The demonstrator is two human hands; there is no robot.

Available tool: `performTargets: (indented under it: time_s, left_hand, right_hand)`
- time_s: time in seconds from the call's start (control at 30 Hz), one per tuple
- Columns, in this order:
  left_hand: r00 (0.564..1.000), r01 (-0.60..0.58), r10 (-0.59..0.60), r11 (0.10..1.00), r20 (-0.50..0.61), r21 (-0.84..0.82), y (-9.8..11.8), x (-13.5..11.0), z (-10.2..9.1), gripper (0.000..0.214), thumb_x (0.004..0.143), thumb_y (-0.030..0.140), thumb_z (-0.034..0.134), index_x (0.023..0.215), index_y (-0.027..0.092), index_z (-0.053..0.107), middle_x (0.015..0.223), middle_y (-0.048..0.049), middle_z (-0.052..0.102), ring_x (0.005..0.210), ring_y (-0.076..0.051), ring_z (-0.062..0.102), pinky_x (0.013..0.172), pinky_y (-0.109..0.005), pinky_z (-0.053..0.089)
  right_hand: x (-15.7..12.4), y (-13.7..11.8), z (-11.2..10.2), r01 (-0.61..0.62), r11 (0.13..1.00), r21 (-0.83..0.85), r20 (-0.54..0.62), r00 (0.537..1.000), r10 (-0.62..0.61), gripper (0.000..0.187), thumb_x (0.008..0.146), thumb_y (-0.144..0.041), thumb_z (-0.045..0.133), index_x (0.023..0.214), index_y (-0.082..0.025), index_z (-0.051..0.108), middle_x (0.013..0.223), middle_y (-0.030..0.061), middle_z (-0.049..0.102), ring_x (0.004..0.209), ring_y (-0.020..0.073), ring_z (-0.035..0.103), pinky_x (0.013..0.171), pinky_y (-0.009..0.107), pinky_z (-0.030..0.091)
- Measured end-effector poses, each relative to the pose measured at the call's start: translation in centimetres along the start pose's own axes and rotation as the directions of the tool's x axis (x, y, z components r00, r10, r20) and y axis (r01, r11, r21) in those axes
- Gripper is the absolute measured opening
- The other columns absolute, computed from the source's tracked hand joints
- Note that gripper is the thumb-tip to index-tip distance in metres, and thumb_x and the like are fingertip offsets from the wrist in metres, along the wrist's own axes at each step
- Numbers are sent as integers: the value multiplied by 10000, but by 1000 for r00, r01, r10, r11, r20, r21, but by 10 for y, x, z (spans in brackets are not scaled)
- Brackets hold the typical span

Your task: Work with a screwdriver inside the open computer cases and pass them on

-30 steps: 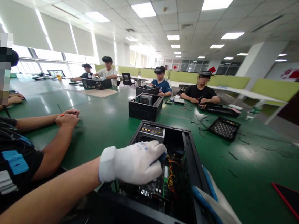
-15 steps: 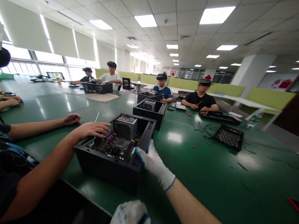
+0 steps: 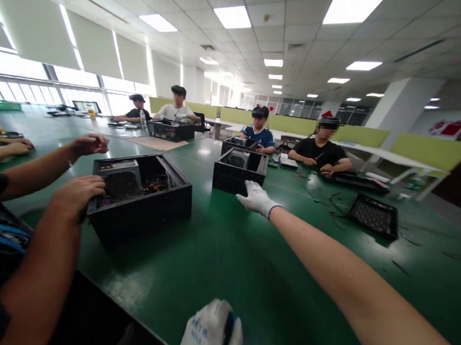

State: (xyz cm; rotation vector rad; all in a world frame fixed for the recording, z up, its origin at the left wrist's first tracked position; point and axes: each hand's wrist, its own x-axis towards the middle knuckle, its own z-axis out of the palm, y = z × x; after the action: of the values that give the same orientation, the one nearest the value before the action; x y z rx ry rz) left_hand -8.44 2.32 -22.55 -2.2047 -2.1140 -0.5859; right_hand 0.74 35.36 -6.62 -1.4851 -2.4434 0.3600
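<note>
My right hand (image 3: pixel 257 198), in a white glove, is stretched out with its fingers apart at the near right corner of an open black computer case (image 3: pixel 233 182). I cannot tell whether the fingertips touch it. At the bottom, my gloved left hand (image 3: pixel 212 331) is curled at the table edge. Something dark and blue shows between its thumb and fingers, too unclear to name. To the left stands another open computer case (image 3: pixel 164 206), with a grey power supply (image 3: pixel 121 177) inside. A co-worker's hand (image 3: pixel 79 195) rests on its left rim.
A third computer case (image 3: pixel 186 132) stands far left on a brown sheet. Several people sit around the green table (image 3: pixel 223 267). To the right lie a black tray-like panel (image 3: pixel 374 215) and loose dark strips. A co-worker's other hand (image 3: pixel 91 144) hovers behind the near case.
The near computer case has moved left and turned, with the co-worker's hand on it. My right hand has let go of it and reached forward to the case behind. My left hand stays low.
</note>
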Motion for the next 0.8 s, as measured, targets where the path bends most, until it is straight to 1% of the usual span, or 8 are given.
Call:
performTargets:
  time_s: [0.1,0.23,0.37,0.53,0.63,0.7,0.77,0.8]
  left_hand:
    - [950,-195,221,972,220,-134,-16,18,-47,199,932,467,614,1106,414,693,1086,-81,717,1024,-276,708,720,-368,643]
    - [939,-218,254,961,233,-167,-65,53,-111,182,958,415,630,1134,391,667,1289,-60,625,1160,-226,602,841,-338,584]
    - [957,-185,213,971,198,-150,-179,98,-180,351,1011,332,558,1282,109,560,1228,-136,623,1013,-179,656,837,-426,541]
    - [981,-166,163,986,-108,-20,-312,133,-249,490,707,290,319,935,379,743,462,12,440,603,-219,692,480,-289,467]
    - [994,-108,109,989,11,-106,-283,127,-243,425,925,347,332,1031,272,737,732,-5,655,755,-191,711,647,-334,565]
    - [994,-98,104,984,33,-146,-229,112,-218,373,988,463,550,1179,158,647,1163,-81,663,970,-180,673,856,-373,574]
    - [996,-85,89,983,19,-163,-168,92,-181,197,946,442,637,1136,401,665,1272,-63,631,1151,-233,610,808,-342,593]
    - [996,-88,92,980,11,-177,-140,80,-162,306,984,393,598,1235,222,628,1295,-93,616,1090,-225,634,919,-423,570]
  right_hand:
    - [37,21,-13,-43,986,-159,-26,999,40,869,909,-476,558,1573,-6,252,1662,244,186,1538,366,109,1235,452,103]
    - [74,35,-15,-64,953,-297,-24,998,60,815,897,-480,538,1556,-59,307,1641,231,257,1512,363,192,1206,491,158]
    - [93,39,-11,-72,919,-388,-37,997,62,836,864,-506,567,1544,-85,325,1609,244,306,1474,362,262,1186,519,159]
    - [101,34,-14,-77,886,-457,-61,997,55,801,833,-508,591,1492,-88,412,1504,254,445,1372,383,382,1081,499,310]
    - [95,27,-21,-57,873,-484,-61,998,31,688,838,-497,578,1392,-92,529,1400,236,547,1278,381,463,1002,463,372]
    - [84,23,-24,-39,865,-500,-64,998,8,633,860,-514,540,1330,-91,579,1347,231,583,1236,378,489,967,455,389]
    - [66,19,-27,-19,856,-517,-67,998,-18,622,879,-539,504,1298,-90,598,1317,229,601,1212,372,500,953,451,392]
    - [55,18,-28,-6,851,-524,-66,997,-33,621,886,-550,490,1289,-90,603,1305,228,607,1203,367,504,951,447,390]
